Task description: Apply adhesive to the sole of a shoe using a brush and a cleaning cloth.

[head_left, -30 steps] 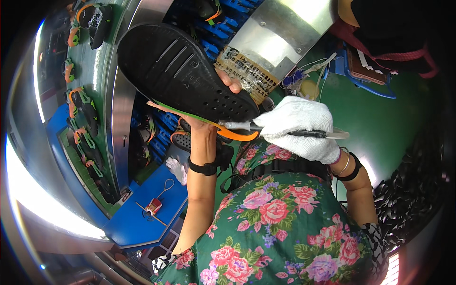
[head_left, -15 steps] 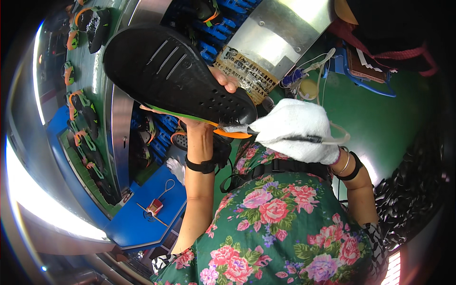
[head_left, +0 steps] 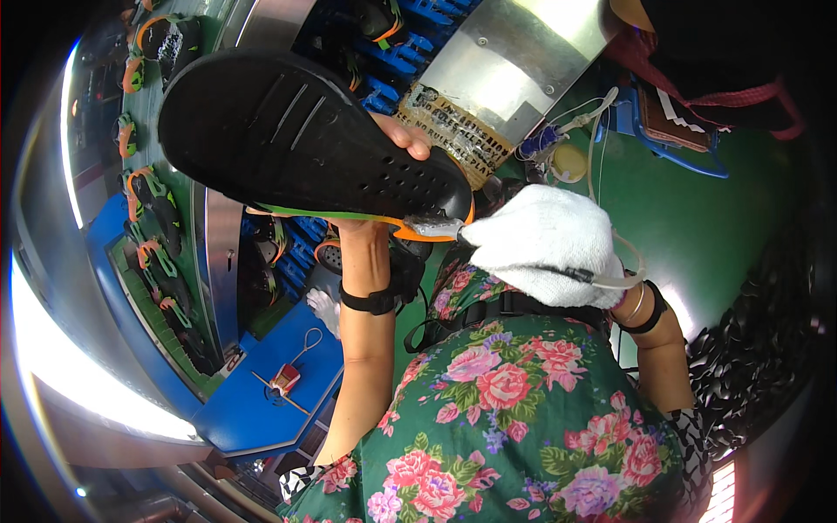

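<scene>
A black shoe sole (head_left: 270, 139), with several slots toward its wide end and rows of small holes toward its narrow end, is tilted up before me. Green and orange material runs along its near edge. My bare left hand (head_left: 399, 136) grips it from behind, with fingertips over the far edge and the palm hidden beneath. In a white glove, my right hand (head_left: 547, 248) is closed around a slim brush-like tool (head_left: 433, 227). Its flat, pale tip touches the sole's narrow end near the orange rim. A thin tube (head_left: 623, 275) trails from the tool behind my glove.
A green conveyor (head_left: 187, 174) on the left carries several black pieces with orange-green straps. Blue racks (head_left: 384, 91) holding shoes stand beyond. A blue table (head_left: 261, 392) bears a small red object. Metal housing (head_left: 514, 52) is ahead; dark scraps (head_left: 750, 366) lie at right.
The sole has shifted slightly left and turned a little, showing more orange rim around its narrow end. The tool's tip now lies further over that end, and my right hand has moved slightly.
</scene>
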The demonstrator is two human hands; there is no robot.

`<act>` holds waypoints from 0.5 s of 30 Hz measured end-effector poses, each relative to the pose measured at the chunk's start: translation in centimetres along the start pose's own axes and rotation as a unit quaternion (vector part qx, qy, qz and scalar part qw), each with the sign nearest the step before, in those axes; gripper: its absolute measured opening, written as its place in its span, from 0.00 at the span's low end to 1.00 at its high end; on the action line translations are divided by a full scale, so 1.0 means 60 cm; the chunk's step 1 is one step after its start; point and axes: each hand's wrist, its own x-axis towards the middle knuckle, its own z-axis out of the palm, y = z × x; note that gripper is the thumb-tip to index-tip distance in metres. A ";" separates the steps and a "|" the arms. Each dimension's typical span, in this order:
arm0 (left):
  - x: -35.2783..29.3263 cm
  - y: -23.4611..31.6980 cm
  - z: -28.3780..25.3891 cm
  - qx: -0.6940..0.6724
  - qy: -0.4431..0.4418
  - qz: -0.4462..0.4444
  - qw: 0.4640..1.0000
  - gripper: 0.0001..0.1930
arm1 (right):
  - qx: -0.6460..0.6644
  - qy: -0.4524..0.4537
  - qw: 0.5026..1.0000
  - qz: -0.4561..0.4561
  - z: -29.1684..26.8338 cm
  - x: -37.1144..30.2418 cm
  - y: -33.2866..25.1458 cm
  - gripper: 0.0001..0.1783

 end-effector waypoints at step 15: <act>-0.001 -0.021 -0.032 -0.053 -0.007 0.028 0.998 0.60 | -0.041 0.007 0.996 -0.073 0.018 -0.008 0.000 0.15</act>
